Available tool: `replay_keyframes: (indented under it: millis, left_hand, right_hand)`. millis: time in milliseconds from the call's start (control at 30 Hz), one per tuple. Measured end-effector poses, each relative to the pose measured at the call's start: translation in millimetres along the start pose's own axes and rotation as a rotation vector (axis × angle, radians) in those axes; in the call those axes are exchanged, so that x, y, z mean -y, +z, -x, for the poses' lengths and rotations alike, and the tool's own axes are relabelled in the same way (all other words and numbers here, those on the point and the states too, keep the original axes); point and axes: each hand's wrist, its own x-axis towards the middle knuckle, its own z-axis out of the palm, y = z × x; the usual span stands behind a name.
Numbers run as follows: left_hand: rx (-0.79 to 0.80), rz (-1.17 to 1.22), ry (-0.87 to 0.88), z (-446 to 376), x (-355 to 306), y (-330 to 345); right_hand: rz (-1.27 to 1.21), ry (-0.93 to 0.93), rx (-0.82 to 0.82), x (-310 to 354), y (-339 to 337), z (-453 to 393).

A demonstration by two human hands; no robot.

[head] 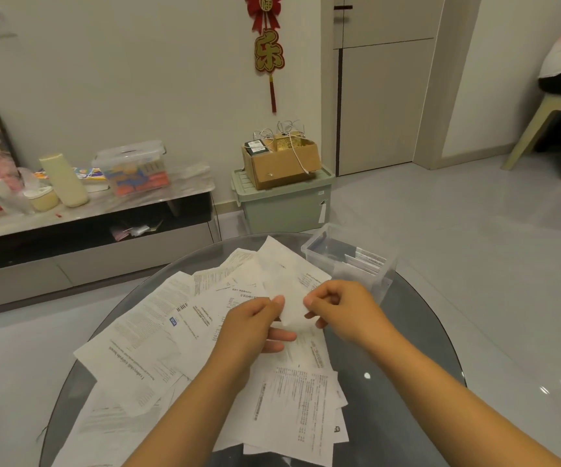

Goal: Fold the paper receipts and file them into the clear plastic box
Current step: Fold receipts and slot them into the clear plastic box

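A: Both hands are lifted over the middle of the round glass tabletop. The left hand pinches one side of a small receipt between thumb and forefinger, its other fingers loose underneath; the right hand pinches the other side, fingers curled in.

B: And the clear plastic box?

A: Near the far right edge of the tabletop, already holding a few folded slips on end. The loose receipts spread from the centre to the near and left edges.

B: What worries you?

A: The slip is thin and held only at two points. If the fingers pull apart unevenly, I'd expect a crooked crease or a tear.

B: Anything else?

A: Some sheets seem to overhang the near left edge. A forearm brushing the pile could slide them off the smooth glass onto the floor. And the box looks light; pushing a receipt in hard might nudge it towards the rim.
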Motion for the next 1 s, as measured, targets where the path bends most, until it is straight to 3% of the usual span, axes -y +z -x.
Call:
replay_keyframes:
  millis: [233,433,633,767,1000]
  left_hand:
    - [0.084,-0.026,0.07,-22.2,-26.5,24.3]
    - [0.137,-0.059,0.223,-53.9,-51.0,60.3]
    - [0.096,-0.524,0.566,-89.2,-51.8,92.2]
    - [0.208,-0.923,0.761,-107.0,-50.5,108.8]
    - [0.262,-1.11,0.868,-123.9,-42.0,123.2]
  right_hand:
    - [-0.019,-0.065,-0.213,3.9,-29.5,-15.9]
    - [0.109,-0.205,-0.563,-2.7,-65.1,-39.8]
    - [0.322,-0.197,-0.706,-26.3,-84.1,-63.4]
    - [0.438,-0.213,-0.718,-37.1,-85.6,-76.6]
    - [0.586,-0.325,-0.785,-47.5,-83.6,-86.0]
